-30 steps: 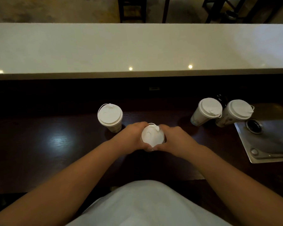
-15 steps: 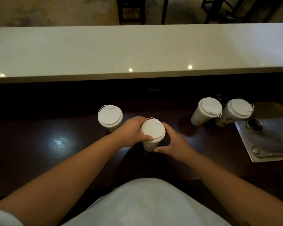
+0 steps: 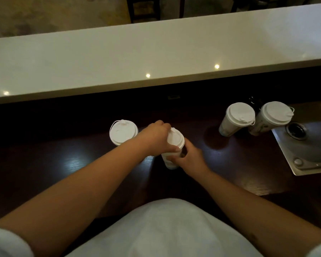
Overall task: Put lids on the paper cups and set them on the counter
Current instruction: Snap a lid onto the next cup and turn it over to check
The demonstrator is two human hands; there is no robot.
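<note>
White lidded paper cups sit on my dark wood worktop: one far left [image 3: 123, 132], then the middle cup [image 3: 173, 145], left hand [image 3: 156, 139] wrapped over its lid, right hand [image 3: 190, 157] gripping its side. Two more [image 3: 236, 118] [image 3: 271, 116] beside the steel sink [image 3: 304, 154].

Your held cup [image 3: 172, 145] stands between one cup [image 3: 123, 132] left and two cups [image 3: 256, 118] right, before the counter [image 3: 156, 52].
</note>
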